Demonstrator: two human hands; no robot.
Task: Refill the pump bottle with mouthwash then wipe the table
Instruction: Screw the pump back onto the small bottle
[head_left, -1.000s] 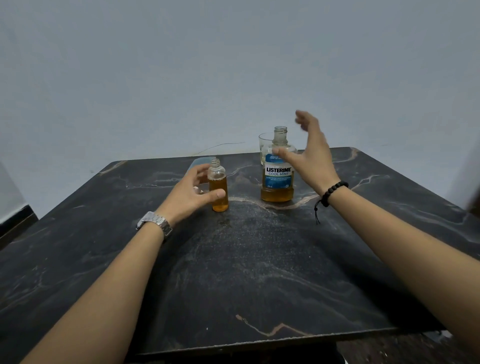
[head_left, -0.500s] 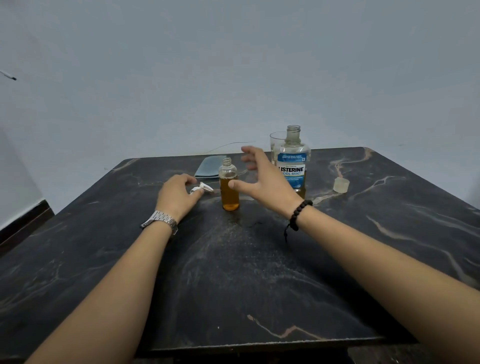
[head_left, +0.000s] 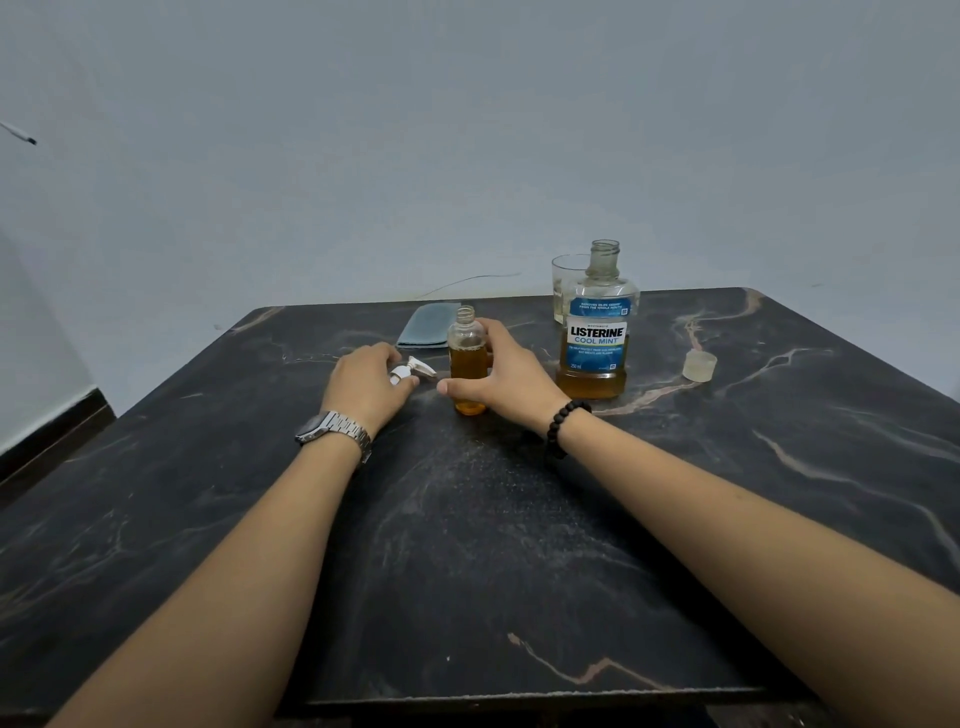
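Observation:
A small clear bottle (head_left: 468, 358), open at the top and mostly full of amber liquid, stands upright on the dark marble table (head_left: 467, 545). My right hand (head_left: 506, 371) wraps around its right side and base. My left hand (head_left: 366, 387) rests on the table to its left, fingers pinching the white pump head (head_left: 412, 370), which lies on the tabletop. The Listerine mouthwash bottle (head_left: 596, 332) stands uncapped to the right, with a low level of amber liquid.
A folded grey-blue cloth (head_left: 423, 325) lies behind the small bottle. A drinking glass (head_left: 563, 286) stands behind the Listerine bottle. The translucent cap (head_left: 699, 365) sits on the table at the right. A wall runs behind the table's far edge.
My right hand left the Listerine bottle, moved left and closed around the small bottle. My left hand let go of the small bottle and took hold of the pump head on the table.

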